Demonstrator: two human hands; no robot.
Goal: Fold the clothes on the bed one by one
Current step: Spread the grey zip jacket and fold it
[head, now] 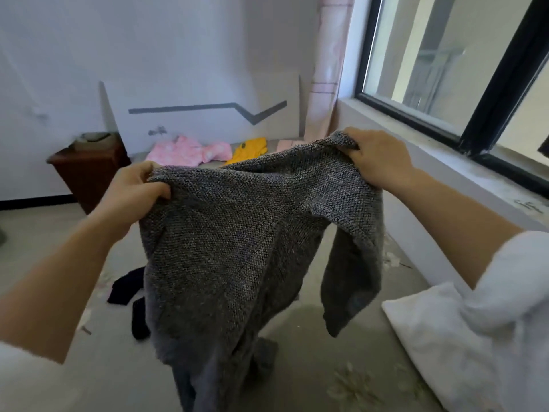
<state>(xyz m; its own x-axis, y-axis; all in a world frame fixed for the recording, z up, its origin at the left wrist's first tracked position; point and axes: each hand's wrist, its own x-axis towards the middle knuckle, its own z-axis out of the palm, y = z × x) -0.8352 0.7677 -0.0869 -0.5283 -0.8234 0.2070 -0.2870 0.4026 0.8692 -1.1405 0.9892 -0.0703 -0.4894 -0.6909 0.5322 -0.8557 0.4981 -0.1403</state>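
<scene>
Aloft, left hand (133,191) and right hand (377,159) each gripping the grey sweater's (237,233) top edge.

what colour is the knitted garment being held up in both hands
Flecked grey, a dark and light speckled knit, seen clearly in the head view.

A sweater (237,233) hangs above the bed (326,355), a pillow (430,337) to its right and a nightstand (86,171) behind to its left.

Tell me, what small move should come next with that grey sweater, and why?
Probably lower the sweater flat onto the bed. The left hand and right hand grip its top edge, and it hangs bunched with one sleeve dangling, so folding likely needs it spread out first.
</scene>
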